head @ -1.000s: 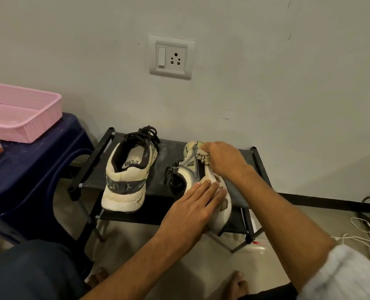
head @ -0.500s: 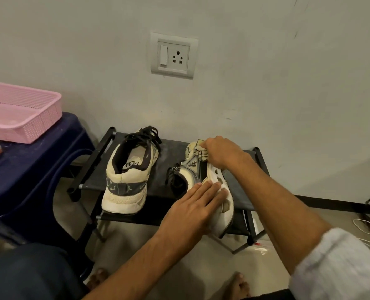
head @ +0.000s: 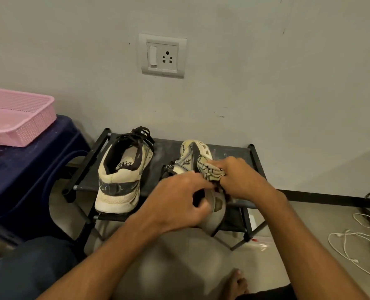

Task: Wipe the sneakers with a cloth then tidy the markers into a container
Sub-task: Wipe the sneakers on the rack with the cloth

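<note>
Cream cloth [head: 210,173] sits in right hand's [head: 244,180] fingers [head: 224,163].

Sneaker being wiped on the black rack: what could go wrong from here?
1. The tilted sneaker overhangs the front edge of the rack. If the left hand loosens its grip while the right hand rubs with the cloth, it may slide off to the floor.
2. The other sneaker also has its heel past the front rail, so shaking the rack could tip it off.
</note>
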A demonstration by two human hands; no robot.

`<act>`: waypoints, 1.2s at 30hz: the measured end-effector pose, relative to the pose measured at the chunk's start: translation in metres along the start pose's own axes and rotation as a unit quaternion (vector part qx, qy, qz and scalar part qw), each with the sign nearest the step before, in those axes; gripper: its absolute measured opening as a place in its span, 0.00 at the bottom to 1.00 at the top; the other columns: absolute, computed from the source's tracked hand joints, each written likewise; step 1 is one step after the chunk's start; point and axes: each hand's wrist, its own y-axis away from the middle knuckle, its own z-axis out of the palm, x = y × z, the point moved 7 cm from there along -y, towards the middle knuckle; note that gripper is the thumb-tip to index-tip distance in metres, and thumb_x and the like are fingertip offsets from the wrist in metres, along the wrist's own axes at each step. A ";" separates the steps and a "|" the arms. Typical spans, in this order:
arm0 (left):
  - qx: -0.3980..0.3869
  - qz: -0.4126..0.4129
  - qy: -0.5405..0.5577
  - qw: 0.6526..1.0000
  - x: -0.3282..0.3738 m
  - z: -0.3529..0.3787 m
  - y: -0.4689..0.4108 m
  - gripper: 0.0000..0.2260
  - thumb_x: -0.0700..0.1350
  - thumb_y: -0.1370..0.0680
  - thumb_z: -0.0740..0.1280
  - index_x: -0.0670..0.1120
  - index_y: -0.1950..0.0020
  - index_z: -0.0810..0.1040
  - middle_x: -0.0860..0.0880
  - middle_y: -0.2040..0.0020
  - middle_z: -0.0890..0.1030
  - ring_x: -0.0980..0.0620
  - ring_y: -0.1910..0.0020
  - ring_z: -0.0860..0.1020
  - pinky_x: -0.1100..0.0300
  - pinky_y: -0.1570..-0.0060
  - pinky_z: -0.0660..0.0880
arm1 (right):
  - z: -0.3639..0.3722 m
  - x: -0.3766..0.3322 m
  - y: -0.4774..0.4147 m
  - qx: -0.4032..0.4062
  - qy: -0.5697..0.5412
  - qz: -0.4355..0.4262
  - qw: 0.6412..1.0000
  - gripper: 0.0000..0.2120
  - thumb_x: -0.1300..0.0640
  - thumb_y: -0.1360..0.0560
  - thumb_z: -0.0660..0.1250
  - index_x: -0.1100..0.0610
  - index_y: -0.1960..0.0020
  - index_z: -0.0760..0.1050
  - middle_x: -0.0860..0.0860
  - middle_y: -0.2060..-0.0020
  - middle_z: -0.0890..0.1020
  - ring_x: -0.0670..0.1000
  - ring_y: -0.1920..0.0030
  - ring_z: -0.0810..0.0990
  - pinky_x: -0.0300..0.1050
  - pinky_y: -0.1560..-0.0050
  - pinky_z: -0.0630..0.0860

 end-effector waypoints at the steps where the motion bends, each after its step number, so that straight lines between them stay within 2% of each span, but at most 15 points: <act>1: 0.038 -0.028 0.009 0.999 -0.006 -0.009 -0.003 0.13 0.47 0.27 0.64 0.53 0.44 0.81 0.56 0.47 0.82 0.59 0.49 0.78 0.57 0.46 0.77 | 0.000 0.003 -0.001 0.005 -0.007 -0.007 1.000 0.23 0.67 0.24 0.61 0.49 0.33 0.75 0.55 0.46 0.82 0.48 0.60 0.77 0.37 0.65 0.73; 4: 0.083 -0.119 -0.021 0.989 -0.034 -0.021 -0.012 0.14 0.42 0.26 0.66 0.53 0.43 0.80 0.57 0.45 0.81 0.60 0.52 0.78 0.59 0.47 0.77 | -0.001 0.013 -0.002 0.017 -0.025 0.006 1.000 0.24 0.67 0.24 0.61 0.48 0.32 0.74 0.56 0.42 0.81 0.51 0.52 0.79 0.43 0.55 0.77; 5: 0.071 -0.143 -0.036 0.987 -0.045 -0.020 -0.015 0.17 0.41 0.27 0.66 0.53 0.39 0.77 0.57 0.41 0.79 0.59 0.48 0.77 0.59 0.45 0.76 | -0.002 0.016 -0.001 0.018 -0.029 0.012 0.999 0.25 0.68 0.24 0.61 0.48 0.32 0.74 0.57 0.42 0.80 0.51 0.52 0.79 0.43 0.54 0.76; 7: 0.013 -0.180 -0.060 0.982 -0.063 -0.008 -0.021 0.25 0.43 0.27 0.67 0.55 0.30 0.69 0.57 0.31 0.71 0.55 0.35 0.72 0.56 0.38 0.70 | -0.005 0.023 -0.001 0.018 -0.043 0.012 0.999 0.26 0.69 0.24 0.59 0.48 0.31 0.73 0.56 0.43 0.81 0.49 0.57 0.79 0.37 0.60 0.74; 9: -0.036 -0.205 -0.062 0.976 -0.076 0.004 -0.028 0.32 0.44 0.27 0.68 0.57 0.26 0.62 0.55 0.24 0.63 0.52 0.28 0.65 0.51 0.33 0.68 | -0.007 0.030 0.001 0.011 -0.055 0.008 0.998 0.27 0.69 0.24 0.58 0.48 0.31 0.73 0.54 0.47 0.82 0.44 0.65 0.76 0.29 0.69 0.68; 11: -0.064 -0.203 -0.067 0.975 -0.083 0.013 -0.039 0.35 0.44 0.27 0.69 0.59 0.24 0.58 0.53 0.22 0.58 0.52 0.26 0.61 0.49 0.30 0.66 | -0.008 0.036 0.002 0.014 -0.071 0.002 0.997 0.26 0.68 0.23 0.58 0.47 0.31 0.73 0.53 0.47 0.82 0.45 0.63 0.77 0.31 0.67 0.70; 13: -0.090 -0.187 -0.096 0.973 -0.085 0.020 -0.051 0.37 0.42 0.27 0.70 0.59 0.23 0.57 0.52 0.22 0.59 0.51 0.25 0.62 0.49 0.31 0.66 | -0.008 0.041 0.003 0.022 -0.084 -0.001 0.996 0.25 0.66 0.22 0.59 0.46 0.31 0.73 0.53 0.43 0.82 0.47 0.58 0.79 0.37 0.59 0.75; 17: -0.117 -0.168 -0.106 0.973 -0.083 0.032 -0.065 0.34 0.42 0.27 0.70 0.58 0.25 0.61 0.51 0.29 0.70 0.47 0.34 0.72 0.45 0.41 0.74 | -0.006 0.049 0.005 0.034 -0.098 -0.001 0.995 0.23 0.65 0.21 0.59 0.46 0.31 0.72 0.53 0.44 0.82 0.43 0.63 0.74 0.33 0.64 0.69; 20: -0.121 -0.170 -0.074 0.975 -0.087 0.036 -0.070 0.34 0.41 0.28 0.70 0.59 0.26 0.62 0.51 0.32 0.73 0.47 0.36 0.73 0.44 0.42 0.74 | -0.006 0.056 0.005 0.037 -0.119 0.003 0.992 0.25 0.67 0.22 0.58 0.46 0.31 0.73 0.52 0.43 0.82 0.42 0.63 0.74 0.33 0.62 0.69; 24: -0.163 -0.191 0.011 0.968 -0.086 0.038 -0.072 0.36 0.40 0.28 0.68 0.59 0.24 0.58 0.50 0.27 0.66 0.49 0.31 0.68 0.53 0.31 0.66 | -0.007 0.060 0.005 0.033 -0.130 0.004 0.991 0.26 0.68 0.23 0.58 0.46 0.31 0.73 0.52 0.41 0.81 0.39 0.67 0.71 0.28 0.66 0.66; 26: -0.177 -0.193 0.019 0.965 -0.084 0.040 -0.072 0.39 0.40 0.27 0.68 0.59 0.23 0.53 0.49 0.24 0.62 0.47 0.29 0.66 0.52 0.31 0.65 | -0.007 0.060 0.006 0.030 -0.133 0.006 0.991 0.26 0.68 0.23 0.58 0.45 0.31 0.73 0.52 0.41 0.81 0.39 0.66 0.71 0.27 0.66 0.65; 28: -0.181 -0.194 -0.032 0.964 -0.082 0.041 -0.072 0.41 0.40 0.27 0.68 0.60 0.23 0.49 0.50 0.23 0.57 0.45 0.30 0.68 0.43 0.35 0.69 | -0.005 0.062 0.005 0.027 -0.133 0.014 0.991 0.26 0.68 0.23 0.58 0.45 0.31 0.73 0.51 0.40 0.81 0.41 0.64 0.75 0.27 0.65 0.68; 30: -0.173 -0.174 -0.103 0.964 -0.078 0.043 -0.074 0.39 0.40 0.25 0.66 0.60 0.23 0.48 0.51 0.23 0.57 0.45 0.33 0.69 0.39 0.42 0.73 | -0.006 0.065 0.005 0.026 -0.126 0.027 0.991 0.27 0.68 0.23 0.58 0.45 0.31 0.73 0.50 0.42 0.82 0.43 0.62 0.77 0.29 0.67 0.69; 33: -0.146 -0.148 -0.153 0.966 -0.071 0.048 -0.076 0.35 0.47 0.23 0.67 0.60 0.23 0.50 0.52 0.24 0.59 0.46 0.32 0.68 0.42 0.43 0.72 | -0.007 0.070 0.007 0.016 -0.117 0.047 0.992 0.26 0.68 0.23 0.58 0.45 0.32 0.74 0.49 0.53 0.82 0.42 0.69 0.74 0.28 0.74 0.65; 36: -0.128 -0.149 -0.169 0.966 -0.070 0.054 -0.079 0.32 0.50 0.23 0.67 0.58 0.24 0.53 0.52 0.25 0.61 0.46 0.31 0.67 0.43 0.42 0.71 | -0.008 0.074 0.009 0.012 -0.114 0.064 0.991 0.26 0.68 0.23 0.58 0.45 0.32 0.75 0.48 0.56 0.81 0.43 0.69 0.75 0.29 0.73 0.65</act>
